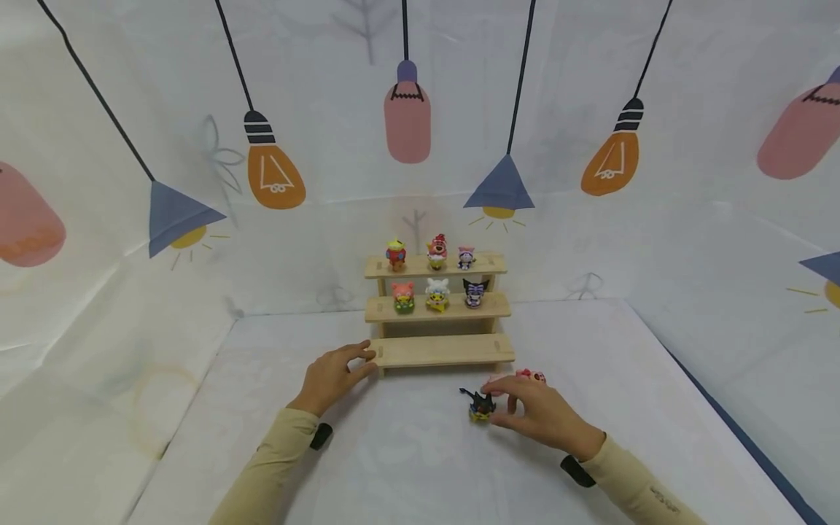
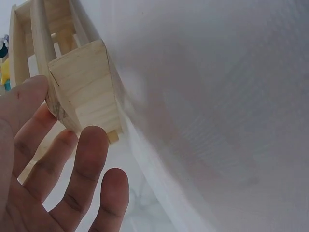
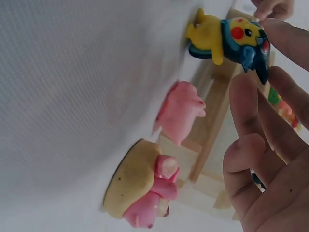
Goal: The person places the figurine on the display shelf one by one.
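Observation:
A three-tier wooden display shelf (image 1: 446, 351) stands against the back wall. My left hand (image 1: 333, 375) holds the left end of its lowest board, thumb and forefinger at the board's edges and the other fingers loosely spread. My right hand (image 1: 534, 410) pinches the hood of a yellow figurine (image 3: 207, 36) with a dark blue, eared hood, its fingertips on either side of the ears. This figurine is upright, at the table surface in front of the shelf. Beside it are a small pink figurine (image 3: 182, 111) and a pink figurine with a beige base (image 3: 133, 181), partly behind the right hand in the head view.
Three figurines, one a red-and-blue figurine (image 1: 397, 255), stand on the top tier. Three more, including a white-hooded figurine (image 1: 437, 294), stand on the middle tier. A white sheet (image 1: 407, 459) covers the table; printed lamps decorate the wall sheet (image 1: 341, 240).

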The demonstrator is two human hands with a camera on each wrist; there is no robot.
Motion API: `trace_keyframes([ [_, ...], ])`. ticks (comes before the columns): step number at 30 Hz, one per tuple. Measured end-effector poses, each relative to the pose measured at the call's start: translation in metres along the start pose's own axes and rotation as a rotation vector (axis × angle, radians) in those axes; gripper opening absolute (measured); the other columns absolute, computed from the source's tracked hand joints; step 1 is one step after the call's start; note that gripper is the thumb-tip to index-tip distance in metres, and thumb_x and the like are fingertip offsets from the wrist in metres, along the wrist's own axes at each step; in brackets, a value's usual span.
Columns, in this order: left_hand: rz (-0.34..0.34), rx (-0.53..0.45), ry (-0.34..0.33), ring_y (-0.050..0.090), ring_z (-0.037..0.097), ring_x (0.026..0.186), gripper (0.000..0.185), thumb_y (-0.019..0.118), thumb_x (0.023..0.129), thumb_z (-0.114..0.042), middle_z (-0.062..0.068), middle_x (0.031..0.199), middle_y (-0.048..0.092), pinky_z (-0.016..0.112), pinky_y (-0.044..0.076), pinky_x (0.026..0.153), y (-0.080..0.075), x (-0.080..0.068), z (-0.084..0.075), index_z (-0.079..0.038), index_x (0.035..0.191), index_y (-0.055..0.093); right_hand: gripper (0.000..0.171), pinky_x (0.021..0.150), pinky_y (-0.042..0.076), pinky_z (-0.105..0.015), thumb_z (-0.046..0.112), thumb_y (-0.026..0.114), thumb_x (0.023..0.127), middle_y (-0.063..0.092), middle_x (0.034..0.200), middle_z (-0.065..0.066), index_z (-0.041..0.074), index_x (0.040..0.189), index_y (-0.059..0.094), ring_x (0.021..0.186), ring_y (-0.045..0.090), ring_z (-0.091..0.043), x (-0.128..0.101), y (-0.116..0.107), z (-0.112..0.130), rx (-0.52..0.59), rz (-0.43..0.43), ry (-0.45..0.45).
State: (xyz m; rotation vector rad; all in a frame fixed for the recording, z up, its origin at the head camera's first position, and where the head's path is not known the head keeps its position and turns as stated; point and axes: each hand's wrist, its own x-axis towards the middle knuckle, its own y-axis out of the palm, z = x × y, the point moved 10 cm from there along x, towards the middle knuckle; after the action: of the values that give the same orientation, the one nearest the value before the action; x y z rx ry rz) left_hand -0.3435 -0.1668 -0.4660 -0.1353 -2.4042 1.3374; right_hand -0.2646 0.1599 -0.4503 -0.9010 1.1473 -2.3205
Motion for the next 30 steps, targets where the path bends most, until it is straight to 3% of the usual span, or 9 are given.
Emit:
trace_keyframes([
  [13,0.003,-0.009,-0.016,0.053,-0.002,0.058,0.028,0.075,0.092,-0.043,-0.009,0.138,0.063,0.025,0.043,0.048,0.002,0.001,0.001,-0.026,0.113,0.078,0.039,0.063,0.046,-0.016,0.027,0.09,0.079,0.07,0.105,0.013,0.02,0.111,0.069,0.071,0.056,0.001,0.007,0.007,0.003,-0.076,-0.036,-0.065],
  [20,-0.003,-0.019,-0.009,0.052,-0.003,0.057,0.029,0.074,0.092,-0.044,-0.009,0.139,0.063,0.025,0.043,0.048,0.006,0.0,0.004,-0.027,0.115,0.077,0.042,0.062,0.043,-0.013,0.025,0.093,0.074,0.072,0.101,0.011,0.017,0.109,0.071,0.069,0.056,0.0,0.007,0.008,0.006,-0.119,-0.079,-0.107],
  [30,-0.001,-0.012,-0.028,0.051,-0.002,0.056,0.028,0.074,0.092,-0.044,-0.011,0.138,0.063,0.025,0.043,0.048,0.006,-0.001,0.005,-0.027,0.115,0.077,0.042,0.06,0.043,-0.014,0.029,0.092,0.075,0.071,0.099,0.011,0.018,0.11,0.071,0.069,0.055,0.001,0.007,0.014,0.003,-0.145,-0.058,-0.086],
])
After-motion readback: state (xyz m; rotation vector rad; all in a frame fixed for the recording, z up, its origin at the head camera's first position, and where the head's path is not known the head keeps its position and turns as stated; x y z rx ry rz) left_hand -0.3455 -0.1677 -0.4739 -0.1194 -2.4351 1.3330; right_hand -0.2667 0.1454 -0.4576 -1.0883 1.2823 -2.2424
